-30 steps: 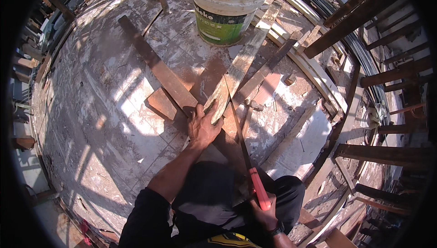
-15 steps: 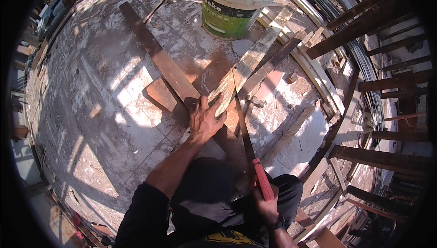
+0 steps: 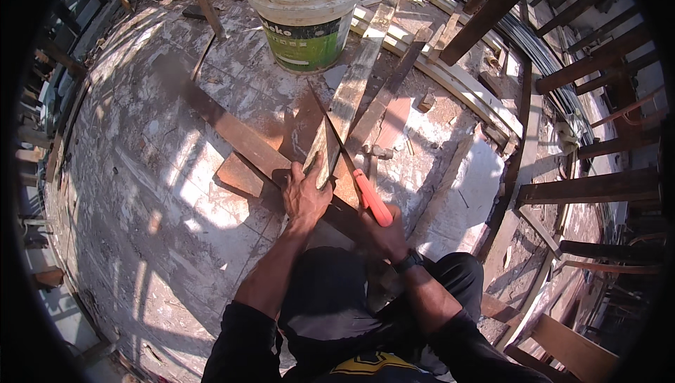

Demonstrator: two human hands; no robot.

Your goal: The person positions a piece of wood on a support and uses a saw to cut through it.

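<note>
My left hand (image 3: 307, 199) is closed over the near end of a weathered wooden plank (image 3: 351, 91), its fingers and thumb on either side of it. The plank slants away from me to the upper right and rests across a dark brown board (image 3: 239, 132). In my right hand (image 3: 387, 232) is the red handle of a handsaw (image 3: 346, 156). The saw's dark blade crosses the plank at a slant, just beyond my left fingers, its tip pointing away. How deep the blade sits in the wood cannot be made out.
A white and green bucket (image 3: 306, 14) stands beyond the plank. Right of the plank lie a dark wood strip (image 3: 394, 88) and a hammer (image 3: 378, 151). A reddish-brown block (image 3: 239, 174) lies by the board at left. Light-coloured battens (image 3: 471, 98) and dark posts (image 3: 590, 187) line the right side.
My right hand has pushed the saw forward, away from my knees, so the handle is now close to the plank. My left hand still holds the plank. The view has shifted slightly.
</note>
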